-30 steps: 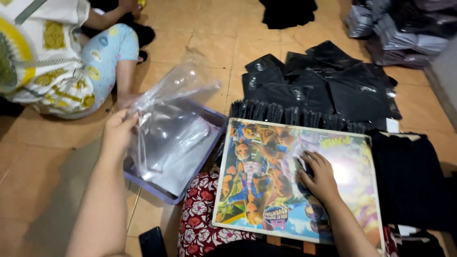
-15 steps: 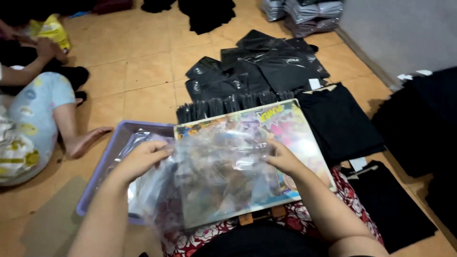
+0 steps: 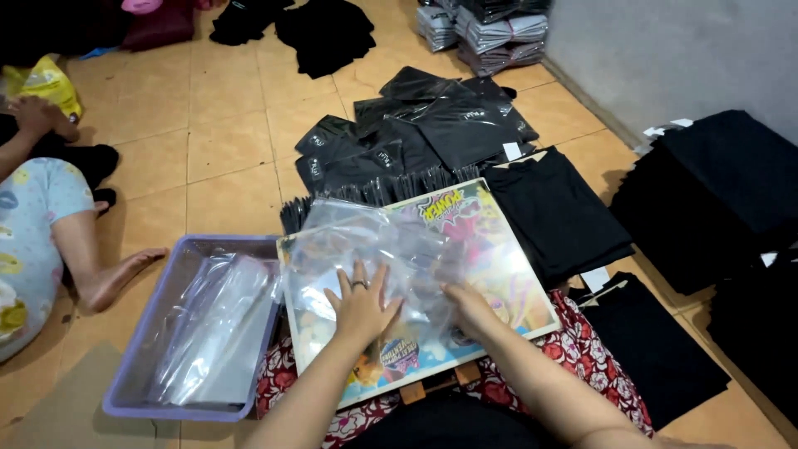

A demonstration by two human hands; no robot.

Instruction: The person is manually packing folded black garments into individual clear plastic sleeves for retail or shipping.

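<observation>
While both palms press flat, fingers spread and grasping nothing: left hand (image 3: 362, 306) and right hand (image 3: 465, 306) on a clear bag (image 3: 374, 258), itself lying on a cartoon-printed board (image 3: 507, 274) across the lap. Left of it, lilac tray (image 3: 141, 349) holding more bags (image 3: 216, 328). Beyond, bagged black shirts (image 3: 416, 133).

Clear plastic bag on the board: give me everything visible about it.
The bag is clear, thin, glossy film, crinkled and creased, empty as far as can be seen. It lies roughly flat on the colourful cartoon board on the person's lap, covering the board's left and middle. The left hand presses it down with spread fingers; the right hand rests on its right part. The board's print shows through it.
</observation>
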